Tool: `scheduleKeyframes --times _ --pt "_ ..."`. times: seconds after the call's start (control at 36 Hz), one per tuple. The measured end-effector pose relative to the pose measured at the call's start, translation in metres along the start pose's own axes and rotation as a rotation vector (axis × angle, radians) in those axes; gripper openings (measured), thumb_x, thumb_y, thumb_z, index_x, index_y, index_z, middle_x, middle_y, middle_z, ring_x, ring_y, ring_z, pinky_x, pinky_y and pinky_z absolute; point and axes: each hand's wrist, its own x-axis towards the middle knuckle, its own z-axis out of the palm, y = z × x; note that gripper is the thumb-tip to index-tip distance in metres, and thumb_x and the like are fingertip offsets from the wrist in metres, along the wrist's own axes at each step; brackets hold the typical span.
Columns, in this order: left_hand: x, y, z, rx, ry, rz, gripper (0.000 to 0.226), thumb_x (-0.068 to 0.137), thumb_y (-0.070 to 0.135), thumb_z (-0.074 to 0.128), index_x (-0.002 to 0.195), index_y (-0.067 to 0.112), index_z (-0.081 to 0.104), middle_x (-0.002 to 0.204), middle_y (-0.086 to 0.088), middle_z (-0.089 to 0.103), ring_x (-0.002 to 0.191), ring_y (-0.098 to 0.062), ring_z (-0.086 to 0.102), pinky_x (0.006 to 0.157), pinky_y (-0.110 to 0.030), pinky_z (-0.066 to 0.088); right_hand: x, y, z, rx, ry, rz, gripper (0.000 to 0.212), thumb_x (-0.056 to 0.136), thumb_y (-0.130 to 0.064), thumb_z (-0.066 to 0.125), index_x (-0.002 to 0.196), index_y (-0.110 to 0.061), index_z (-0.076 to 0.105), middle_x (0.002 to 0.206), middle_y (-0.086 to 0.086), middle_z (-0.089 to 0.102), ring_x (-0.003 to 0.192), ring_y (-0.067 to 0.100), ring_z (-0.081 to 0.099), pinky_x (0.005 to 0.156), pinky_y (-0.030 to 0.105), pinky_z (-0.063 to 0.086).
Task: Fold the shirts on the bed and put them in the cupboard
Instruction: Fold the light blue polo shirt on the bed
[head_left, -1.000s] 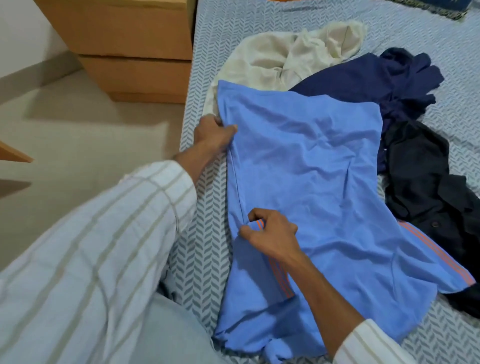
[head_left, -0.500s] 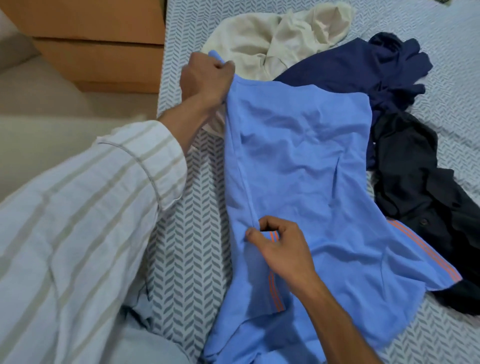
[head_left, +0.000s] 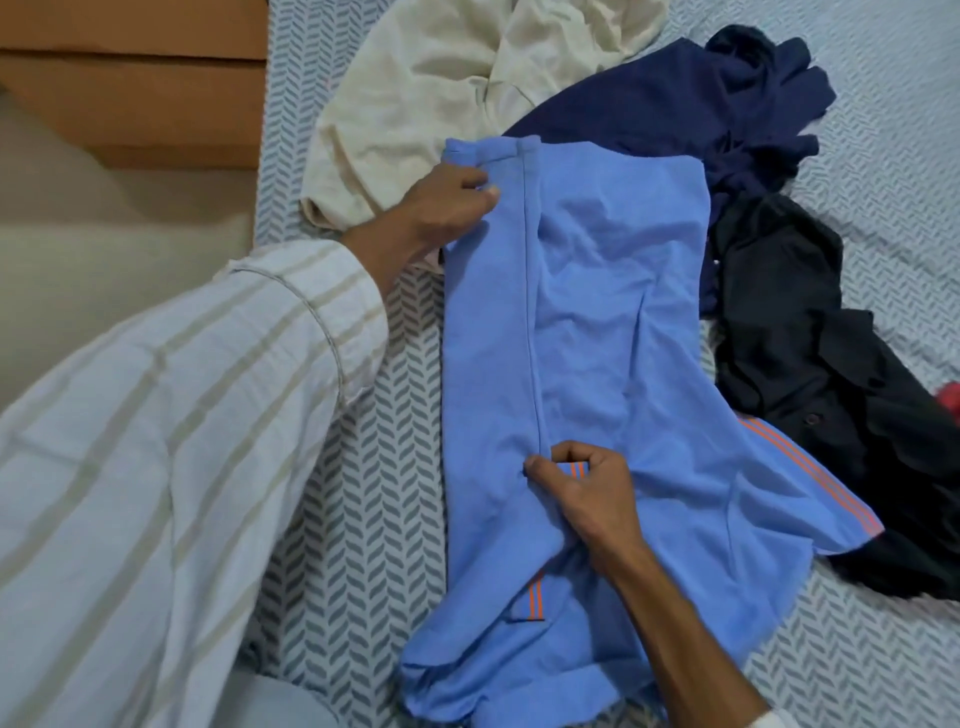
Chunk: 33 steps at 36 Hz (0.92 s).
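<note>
A light blue shirt (head_left: 613, 332) with orange stripes on its sleeves lies spread on the bed (head_left: 363, 519). Its left side is folded over toward the middle in a long strip. My left hand (head_left: 441, 208) pinches the top end of that folded strip. My right hand (head_left: 576, 488) pinches the strip's lower end, near an orange-striped sleeve edge. A cream shirt (head_left: 441, 93), a navy shirt (head_left: 675, 104) and a black shirt (head_left: 805, 364) lie crumpled beyond and to the right of the blue one.
The bed has a grey-and-white herringbone sheet. A wooden piece of furniture (head_left: 135, 88) stands on the floor beside the bed's left edge, at the top left. A small red item (head_left: 950, 397) peeks out at the right edge.
My left hand has carried the blue shirt's left edge over to the right, and a folded strip now lies on the body. My right hand has stayed pinching the lower end.
</note>
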Motion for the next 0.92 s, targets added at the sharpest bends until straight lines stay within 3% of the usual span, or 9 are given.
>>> scheduleKeyframes --times 0.08,0.19,0.33,0.42,0.53,0.61,0.69,0.81,0.92 --pt "-0.012 0.002 -0.002 -0.075 0.059 0.021 0.009 0.096 0.032 0.059 0.099 0.025 0.064 0.100 0.011 0.056 0.092 -0.004 0.054 0.091 -0.031 0.043 0.001 0.001 -0.002 0.033 -0.004 0.019 0.042 0.059 -0.046 0.076 0.070 -0.006 0.068 0.065 0.021 0.064 0.058 0.016 0.054 0.056 0.042 0.049" --pt "-0.050 -0.008 0.007 -0.038 0.197 0.008 0.053 0.095 0.033 0.065 0.144 0.017 0.054 0.147 -0.002 0.055 0.133 -0.018 0.053 0.110 -0.030 0.041 0.000 -0.002 -0.003 0.062 -0.009 0.043 0.027 0.061 -0.037 0.077 0.060 -0.013 0.067 0.054 0.002 0.057 0.055 0.013 0.052 0.055 0.031 0.044" --pt "-0.138 -0.016 0.029 0.052 0.323 -0.080 0.033 0.089 0.025 0.064 0.121 0.016 0.061 0.104 -0.006 0.068 0.100 -0.026 0.064 0.080 -0.029 0.044 -0.003 -0.008 -0.006 0.089 -0.030 0.037 0.022 0.069 -0.024 0.085 0.058 -0.016 0.067 0.055 0.001 0.060 0.054 0.014 0.055 0.057 0.031 0.045" --pt "-0.198 -0.019 0.039 0.168 0.130 -0.301 0.034 0.083 0.035 0.069 0.108 0.015 0.059 0.101 -0.011 0.070 0.097 -0.032 0.066 0.077 -0.032 0.047 -0.008 -0.015 -0.008 0.123 -0.066 0.050 0.023 0.072 -0.020 0.088 0.062 -0.014 0.068 0.057 0.003 0.062 0.055 0.013 0.056 0.058 0.028 0.045" --pt "-0.260 -0.006 0.047 0.182 -0.153 -0.383 0.039 0.072 0.044 0.076 0.088 0.015 0.057 0.083 -0.013 0.074 0.077 -0.032 0.073 0.068 -0.040 0.061 -0.012 -0.021 -0.016 0.179 -0.181 0.112 0.040 0.060 -0.035 0.095 0.079 -0.015 0.066 0.078 0.013 0.070 0.070 0.021 0.066 0.065 0.033 0.053" --pt "-0.295 0.003 0.051 0.175 -0.326 -0.370 0.046 0.077 0.036 0.083 0.103 0.005 0.061 0.090 -0.009 0.071 0.085 -0.027 0.071 0.055 -0.029 0.048 -0.019 -0.027 -0.030 0.116 -0.293 0.131 0.044 0.075 -0.020 0.090 0.108 -0.017 0.061 0.097 0.009 0.071 0.074 0.020 0.072 0.062 0.043 0.063" --pt "-0.322 0.000 0.056 0.231 -0.422 -0.349 0.083 0.072 0.039 0.090 0.133 0.007 0.043 0.114 -0.004 0.056 0.110 -0.024 0.060 0.069 -0.026 0.039 -0.029 -0.028 -0.044 0.022 -0.421 0.116 0.068 0.077 -0.003 0.086 0.130 -0.018 0.047 0.107 0.008 0.065 0.079 0.021 0.072 0.059 0.041 0.062" --pt "-0.345 -0.007 0.063 0.317 -0.515 -0.320 0.108 0.071 0.031 0.091 0.145 0.002 0.018 0.129 -0.024 0.057 0.112 -0.036 0.061 0.074 -0.032 0.042 -0.039 -0.031 -0.051 -0.097 -0.444 0.083 0.060 0.081 -0.001 0.083 0.124 -0.017 0.045 0.083 0.005 0.058 0.054 0.011 0.061 0.043 0.025 0.047" --pt "-0.364 -0.010 0.072 0.334 -0.425 -0.188 0.080 0.078 0.010 0.080 0.134 0.011 0.023 0.092 -0.012 0.059 0.086 -0.031 0.064 0.062 -0.030 0.041 -0.036 -0.033 -0.054 0.043 -0.238 0.084 0.035 0.075 -0.021 0.089 0.098 -0.013 0.063 0.057 0.003 0.051 0.045 0.013 0.037 0.040 0.019 0.027"
